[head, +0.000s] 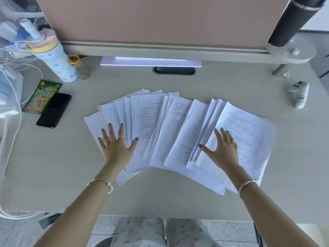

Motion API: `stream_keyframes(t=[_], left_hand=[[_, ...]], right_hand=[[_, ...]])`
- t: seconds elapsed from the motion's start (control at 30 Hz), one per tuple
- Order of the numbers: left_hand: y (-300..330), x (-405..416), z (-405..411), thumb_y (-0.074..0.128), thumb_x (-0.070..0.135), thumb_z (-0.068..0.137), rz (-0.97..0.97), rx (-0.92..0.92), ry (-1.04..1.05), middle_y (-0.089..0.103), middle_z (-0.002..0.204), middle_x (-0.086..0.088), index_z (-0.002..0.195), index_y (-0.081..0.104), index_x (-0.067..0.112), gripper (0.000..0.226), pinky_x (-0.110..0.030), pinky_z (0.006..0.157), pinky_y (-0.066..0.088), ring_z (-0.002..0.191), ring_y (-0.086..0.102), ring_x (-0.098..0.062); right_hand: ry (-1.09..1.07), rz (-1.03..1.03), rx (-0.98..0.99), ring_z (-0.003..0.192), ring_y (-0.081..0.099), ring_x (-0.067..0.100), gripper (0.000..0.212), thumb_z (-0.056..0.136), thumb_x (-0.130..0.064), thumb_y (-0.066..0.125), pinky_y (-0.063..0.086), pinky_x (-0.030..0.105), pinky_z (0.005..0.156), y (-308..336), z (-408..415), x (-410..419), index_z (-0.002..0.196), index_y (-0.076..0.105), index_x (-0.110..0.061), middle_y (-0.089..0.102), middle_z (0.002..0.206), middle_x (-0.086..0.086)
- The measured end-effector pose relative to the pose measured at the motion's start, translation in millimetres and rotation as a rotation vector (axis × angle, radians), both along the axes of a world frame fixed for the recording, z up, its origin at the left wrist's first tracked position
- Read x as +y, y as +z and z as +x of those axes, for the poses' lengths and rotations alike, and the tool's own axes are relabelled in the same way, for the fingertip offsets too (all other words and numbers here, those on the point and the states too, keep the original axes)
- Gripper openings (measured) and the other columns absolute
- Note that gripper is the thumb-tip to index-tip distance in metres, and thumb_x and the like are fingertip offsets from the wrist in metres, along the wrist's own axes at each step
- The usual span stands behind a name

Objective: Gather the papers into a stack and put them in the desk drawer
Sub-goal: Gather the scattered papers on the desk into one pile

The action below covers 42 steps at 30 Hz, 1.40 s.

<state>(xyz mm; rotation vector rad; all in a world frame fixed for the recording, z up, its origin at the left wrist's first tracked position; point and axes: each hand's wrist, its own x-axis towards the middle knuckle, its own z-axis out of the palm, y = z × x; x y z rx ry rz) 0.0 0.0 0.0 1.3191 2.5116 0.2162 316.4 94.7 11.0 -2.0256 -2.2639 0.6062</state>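
Several white printed papers (pixel 170 129) lie fanned out and overlapping across the middle of the pale desk (pixel 178 198). My left hand (pixel 116 145) rests flat with fingers spread on the left end of the fan. My right hand (pixel 223 147) lies flat on the rightmost sheets, fingers apart. Neither hand grips a sheet. No drawer shows in this view.
A black phone (pixel 53 110) and a green packet (pixel 41 97) lie left of the papers. Behind them stand a pale bottle (pixel 53 58) and a small jar (pixel 80 67). White cables (pixel 12 132) trail at far left. A white controller (pixel 300 94) sits at right. A screen panel (pixel 160 20) stands behind.
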Motion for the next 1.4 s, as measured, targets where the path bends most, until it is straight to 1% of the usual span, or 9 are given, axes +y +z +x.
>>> stream_keyframes(t=[0.13,0.47,0.7,0.9,1.03,1.13,1.2,1.27,1.4], left_hand=[[-19,-6,-12,0.039,0.058,0.088,-0.048,0.003,0.076,0.004,0.159,-0.02,0.149,0.011,0.014,0.081,-0.052,0.119,0.006,0.147,0.001,-0.036],[-32,25,39,0.031,0.043,0.095,0.087,-0.128,-0.232,0.003,0.16,-0.015,0.148,0.008,0.005,0.069,-0.037,0.122,0.003,0.148,0.0,-0.026],[-39,12,12,0.037,0.038,0.095,0.262,-0.112,-0.09,0.006,0.16,-0.011,0.148,0.015,0.01,0.064,-0.039,0.121,0.002,0.148,0.001,-0.027],[-51,7,-3,0.036,0.04,0.095,0.159,-0.022,-0.092,0.008,0.16,-0.015,0.148,0.016,0.006,0.066,-0.043,0.121,0.001,0.148,0.003,-0.029],[-51,25,12,0.027,0.036,0.096,0.19,-0.129,-0.176,0.014,0.16,-0.01,0.146,0.026,0.01,0.056,-0.039,0.121,0.001,0.148,0.006,-0.026],[-50,38,26,0.019,0.042,0.088,0.252,-0.319,-0.259,0.035,0.153,-0.004,0.134,0.047,0.016,0.059,-0.044,0.12,0.013,0.144,0.021,-0.025],[-46,38,33,0.024,0.042,0.085,0.35,-0.456,-0.189,0.06,0.125,-0.011,0.093,0.062,0.015,0.047,-0.047,0.109,0.031,0.124,0.045,-0.03],[-42,33,35,0.031,0.035,0.09,0.456,-0.505,-0.081,0.063,0.09,-0.021,0.064,0.047,0.016,0.037,-0.04,0.09,0.04,0.096,0.055,-0.032],[-35,20,28,0.029,0.047,0.094,0.377,-0.328,-0.03,0.059,0.118,-0.019,0.115,0.051,0.011,0.047,-0.042,0.101,0.034,0.123,0.041,-0.038]], right_hand=[[-0.026,-0.042,-0.046,0.147,0.011,0.027,0.089,0.078,-0.069,0.05,0.022,0.047,0.113,-14,-2,3,0.148,0.026,-0.02,0.019,0.159,0.007],[0.143,0.083,-0.018,0.147,0.015,0.021,0.084,0.078,-0.071,0.046,0.023,0.043,0.112,-39,-66,-11,0.146,0.031,-0.025,0.024,0.158,-0.001],[0.041,0.147,0.173,0.149,0.002,0.019,0.078,0.083,-0.064,0.049,0.013,0.041,0.116,-33,-60,-15,0.148,0.028,-0.026,0.012,0.161,-0.001],[-0.179,0.068,-0.086,0.146,-0.006,0.039,0.086,0.081,-0.069,0.045,0.005,0.049,0.116,-38,-21,-5,0.15,0.019,-0.023,0.003,0.162,0.009],[-0.091,0.032,-0.086,0.144,0.005,0.04,0.087,0.079,-0.074,0.04,0.014,0.05,0.115,-46,-30,-1,0.148,0.022,-0.024,0.014,0.159,0.005],[-0.028,0.082,-0.059,0.144,0.006,0.038,0.087,0.078,-0.076,0.039,0.013,0.048,0.115,-52,-55,-6,0.148,0.022,-0.026,0.015,0.158,0.004],[-0.002,0.097,-0.032,0.145,0.002,0.038,0.088,0.079,-0.075,0.039,0.009,0.048,0.116,-52,-66,-11,0.149,0.02,-0.026,0.011,0.16,0.005],[-0.005,0.139,0.004,0.147,-0.001,0.036,0.085,0.081,-0.073,0.038,0.005,0.047,0.117,-49,-65,-15,0.15,0.018,-0.026,0.008,0.161,0.007],[-0.161,0.252,0.028,0.146,0.001,0.038,0.079,0.085,-0.067,0.04,0.006,0.047,0.116,-40,-31,-18,0.149,0.021,-0.025,0.009,0.159,0.016]])
